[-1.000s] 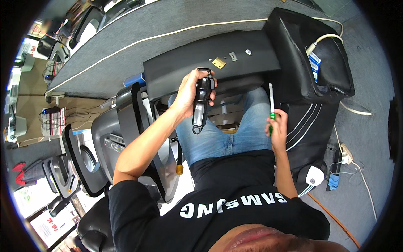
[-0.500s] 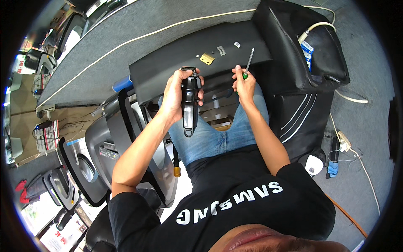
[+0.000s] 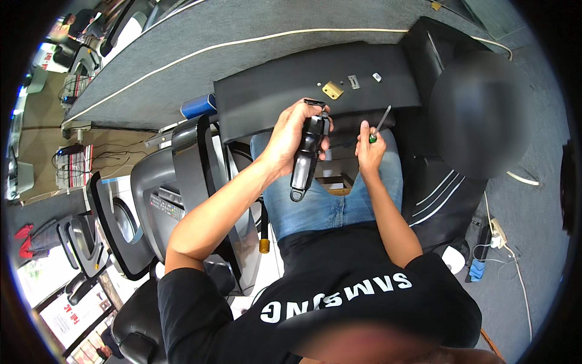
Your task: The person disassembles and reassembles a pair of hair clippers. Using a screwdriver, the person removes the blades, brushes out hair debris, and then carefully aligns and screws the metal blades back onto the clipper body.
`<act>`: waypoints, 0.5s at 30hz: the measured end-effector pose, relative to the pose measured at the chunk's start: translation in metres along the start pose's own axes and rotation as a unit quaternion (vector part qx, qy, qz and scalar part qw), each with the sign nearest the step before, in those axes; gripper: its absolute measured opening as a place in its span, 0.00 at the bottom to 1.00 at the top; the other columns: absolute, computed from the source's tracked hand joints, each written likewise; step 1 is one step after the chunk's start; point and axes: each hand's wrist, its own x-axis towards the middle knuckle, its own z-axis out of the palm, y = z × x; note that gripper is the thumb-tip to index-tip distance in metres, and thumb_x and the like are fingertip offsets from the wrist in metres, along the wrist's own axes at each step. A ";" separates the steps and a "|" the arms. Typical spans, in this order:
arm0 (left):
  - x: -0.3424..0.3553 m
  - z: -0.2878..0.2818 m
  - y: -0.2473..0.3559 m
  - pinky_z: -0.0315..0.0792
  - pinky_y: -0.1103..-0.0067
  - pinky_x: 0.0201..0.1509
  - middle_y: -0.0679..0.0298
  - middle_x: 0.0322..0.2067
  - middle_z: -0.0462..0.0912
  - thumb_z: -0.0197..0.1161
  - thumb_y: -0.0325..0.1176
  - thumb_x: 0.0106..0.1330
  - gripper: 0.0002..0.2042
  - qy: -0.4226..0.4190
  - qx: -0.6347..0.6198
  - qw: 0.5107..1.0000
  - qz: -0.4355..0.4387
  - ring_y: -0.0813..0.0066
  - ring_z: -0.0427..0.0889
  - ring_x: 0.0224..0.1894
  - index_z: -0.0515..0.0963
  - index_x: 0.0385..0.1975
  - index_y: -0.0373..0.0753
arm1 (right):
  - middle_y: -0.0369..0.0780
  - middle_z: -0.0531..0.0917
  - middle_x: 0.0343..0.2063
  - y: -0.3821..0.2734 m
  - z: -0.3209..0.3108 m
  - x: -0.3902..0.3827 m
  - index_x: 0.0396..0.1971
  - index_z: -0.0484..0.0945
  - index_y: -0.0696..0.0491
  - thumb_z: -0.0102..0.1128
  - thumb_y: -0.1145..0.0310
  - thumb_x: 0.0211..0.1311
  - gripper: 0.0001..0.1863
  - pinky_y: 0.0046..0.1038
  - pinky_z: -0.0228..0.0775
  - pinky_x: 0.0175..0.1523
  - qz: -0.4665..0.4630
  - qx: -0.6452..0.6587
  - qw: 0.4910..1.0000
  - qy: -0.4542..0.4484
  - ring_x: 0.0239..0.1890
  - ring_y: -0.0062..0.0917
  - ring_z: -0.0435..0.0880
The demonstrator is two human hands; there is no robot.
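Note:
My left hand [image 3: 291, 136] grips a black hair clipper [image 3: 308, 155] with its head upward and hanging loop downward, above my jeans-clad lap. To its right, my right hand [image 3: 371, 148] holds a green-handled screwdriver [image 3: 382, 117], shaft pointing up and rightward, apart from the clipper. Beyond both hands, a black padded bench [image 3: 260, 97] bears a gold plate [image 3: 332, 90], a slotted silver plate [image 3: 353, 82], a small whitish piece [image 3: 376, 77] and a tiny bit beside them.
At left are black chairs [image 3: 148, 200], one with remotes [image 3: 167, 208] on it, and a blue cylinder [image 3: 197, 107] beside the bench. A large blurred patch covers the padded block at right. Cables, including a white one [image 3: 285, 31], and a power strip [image 3: 498, 233] lie around.
My right hand with the screwdriver has moved up and inward toward the clipper, then slightly down again. My left hand still holds the clipper. The view has shifted a little.

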 end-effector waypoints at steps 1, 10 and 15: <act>-0.001 0.001 0.000 0.79 0.72 0.25 0.59 0.33 0.80 0.55 0.44 0.71 0.17 0.001 -0.001 1.000 -0.001 0.72 0.81 0.24 0.73 0.48 0.36 | 0.35 0.73 0.11 0.002 0.000 -0.004 0.17 0.73 0.56 0.62 0.52 0.75 0.28 0.29 0.63 0.23 -0.034 -0.030 0.999 -0.009 0.15 0.20 0.74; -0.003 0.002 0.000 0.80 0.74 0.22 0.59 0.31 0.81 0.57 0.41 0.72 0.16 0.001 -0.016 1.000 0.003 0.73 0.82 0.22 0.73 0.48 0.34 | 0.34 0.69 0.11 -0.001 0.001 -0.036 0.16 0.71 0.57 0.65 0.59 0.73 0.26 0.29 0.59 0.24 -0.131 -0.062 0.985 -0.091 0.17 0.17 0.65; -0.001 0.000 0.000 0.79 0.72 0.24 0.59 0.33 0.80 0.56 0.43 0.71 0.17 0.003 -0.003 1.000 0.003 0.72 0.81 0.24 0.73 0.49 0.35 | 0.35 0.74 0.12 -0.010 -0.001 -0.028 0.18 0.75 0.57 0.65 0.58 0.73 0.25 0.30 0.63 0.26 -0.135 -0.058 0.986 -0.072 0.17 0.18 0.69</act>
